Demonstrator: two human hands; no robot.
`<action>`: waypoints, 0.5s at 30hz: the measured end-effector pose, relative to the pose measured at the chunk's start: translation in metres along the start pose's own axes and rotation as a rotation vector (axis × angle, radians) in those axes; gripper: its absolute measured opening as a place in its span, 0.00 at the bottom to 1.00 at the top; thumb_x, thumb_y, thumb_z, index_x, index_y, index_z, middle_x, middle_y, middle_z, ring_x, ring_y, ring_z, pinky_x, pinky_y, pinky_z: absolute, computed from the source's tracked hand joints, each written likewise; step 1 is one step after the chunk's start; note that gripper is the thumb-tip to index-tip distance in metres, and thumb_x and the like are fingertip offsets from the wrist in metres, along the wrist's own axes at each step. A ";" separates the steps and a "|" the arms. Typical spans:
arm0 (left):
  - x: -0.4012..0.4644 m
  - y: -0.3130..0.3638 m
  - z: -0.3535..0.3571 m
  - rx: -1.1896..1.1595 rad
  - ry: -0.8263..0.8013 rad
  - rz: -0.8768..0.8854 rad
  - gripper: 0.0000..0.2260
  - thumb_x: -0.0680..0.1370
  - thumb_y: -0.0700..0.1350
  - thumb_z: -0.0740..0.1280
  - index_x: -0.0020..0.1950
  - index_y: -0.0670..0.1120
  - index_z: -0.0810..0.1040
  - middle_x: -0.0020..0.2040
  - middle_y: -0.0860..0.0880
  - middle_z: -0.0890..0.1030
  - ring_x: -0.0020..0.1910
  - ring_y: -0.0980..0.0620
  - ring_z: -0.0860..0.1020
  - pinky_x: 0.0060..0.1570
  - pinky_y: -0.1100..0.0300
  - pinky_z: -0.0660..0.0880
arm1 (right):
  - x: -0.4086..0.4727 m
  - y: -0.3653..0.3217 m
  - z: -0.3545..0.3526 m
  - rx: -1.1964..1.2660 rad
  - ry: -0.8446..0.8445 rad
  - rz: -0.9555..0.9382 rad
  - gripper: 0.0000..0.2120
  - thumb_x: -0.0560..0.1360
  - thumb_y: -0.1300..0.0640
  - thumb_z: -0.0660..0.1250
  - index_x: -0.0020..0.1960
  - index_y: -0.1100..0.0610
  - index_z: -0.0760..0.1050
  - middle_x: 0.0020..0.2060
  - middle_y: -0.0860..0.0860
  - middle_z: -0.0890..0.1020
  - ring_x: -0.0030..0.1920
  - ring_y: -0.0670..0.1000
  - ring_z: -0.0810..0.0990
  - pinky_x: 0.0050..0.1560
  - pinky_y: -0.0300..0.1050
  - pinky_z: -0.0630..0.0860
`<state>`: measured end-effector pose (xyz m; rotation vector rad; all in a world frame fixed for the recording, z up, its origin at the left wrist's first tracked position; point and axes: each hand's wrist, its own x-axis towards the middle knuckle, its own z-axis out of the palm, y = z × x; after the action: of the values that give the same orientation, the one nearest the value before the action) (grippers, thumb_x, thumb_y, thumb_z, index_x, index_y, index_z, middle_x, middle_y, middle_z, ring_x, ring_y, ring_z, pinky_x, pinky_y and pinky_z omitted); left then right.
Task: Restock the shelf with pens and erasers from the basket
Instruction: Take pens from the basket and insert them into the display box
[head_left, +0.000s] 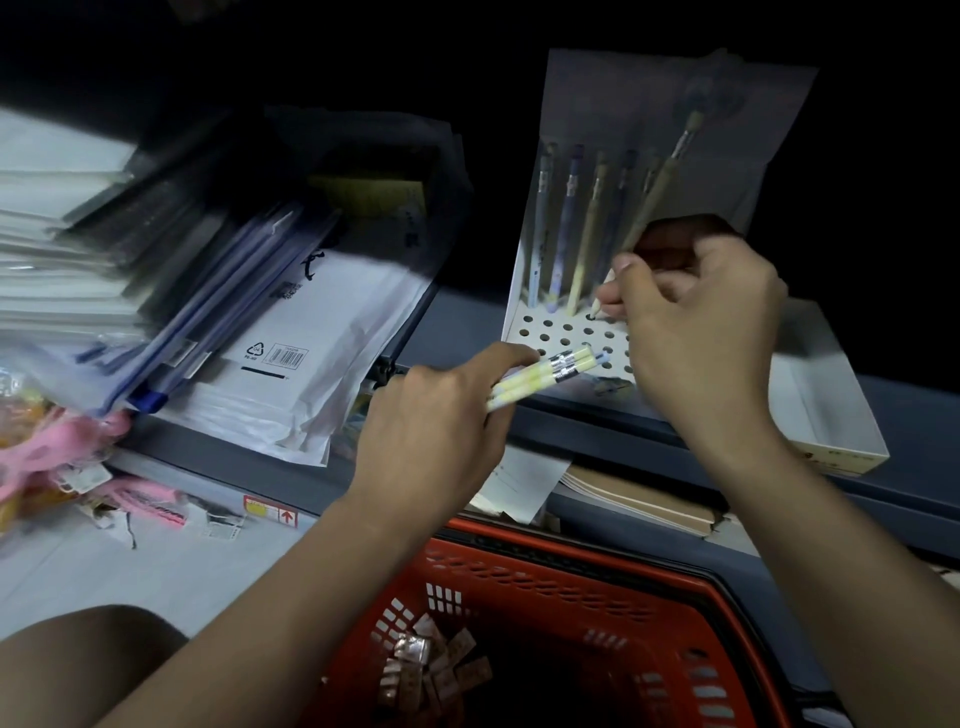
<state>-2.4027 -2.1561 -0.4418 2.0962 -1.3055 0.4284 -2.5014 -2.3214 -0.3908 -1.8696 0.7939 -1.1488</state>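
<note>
Our right hand (696, 332) fingers pinch a pen (655, 195), axis toward one o'clock, tip over the holder (563, 332) hole; left hand (441, 410) grips spare pens (545, 374).

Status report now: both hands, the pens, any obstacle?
Right hand setting pen into holder. Left hand grips spare pens. Erasers in basket. No obstacle.

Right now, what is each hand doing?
Left hand: grips a bundle of pens.
Right hand: pinches one pen, tip at a display stand hole.
</note>
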 end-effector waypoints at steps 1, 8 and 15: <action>0.000 0.000 0.000 0.001 0.000 -0.001 0.14 0.80 0.50 0.64 0.64 0.60 0.80 0.27 0.49 0.78 0.23 0.43 0.74 0.23 0.53 0.73 | 0.001 0.002 0.001 -0.030 0.003 -0.019 0.07 0.79 0.56 0.70 0.43 0.55 0.77 0.35 0.48 0.86 0.37 0.46 0.87 0.45 0.55 0.86; 0.001 0.000 -0.001 0.003 -0.009 -0.007 0.15 0.79 0.50 0.63 0.64 0.60 0.80 0.28 0.49 0.78 0.24 0.43 0.75 0.23 0.54 0.72 | 0.002 0.005 0.004 -0.170 -0.007 -0.069 0.07 0.79 0.55 0.71 0.46 0.59 0.80 0.34 0.46 0.86 0.37 0.45 0.87 0.47 0.53 0.85; 0.001 0.000 0.000 0.020 -0.017 0.005 0.14 0.79 0.49 0.65 0.64 0.60 0.80 0.28 0.49 0.78 0.24 0.42 0.75 0.24 0.54 0.73 | 0.003 0.009 0.008 -0.380 -0.031 -0.153 0.06 0.79 0.54 0.71 0.49 0.57 0.81 0.39 0.54 0.86 0.43 0.57 0.85 0.49 0.53 0.82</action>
<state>-2.4022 -2.1569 -0.4407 2.1176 -1.3215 0.4282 -2.4935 -2.3259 -0.3995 -2.2887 0.9136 -1.1157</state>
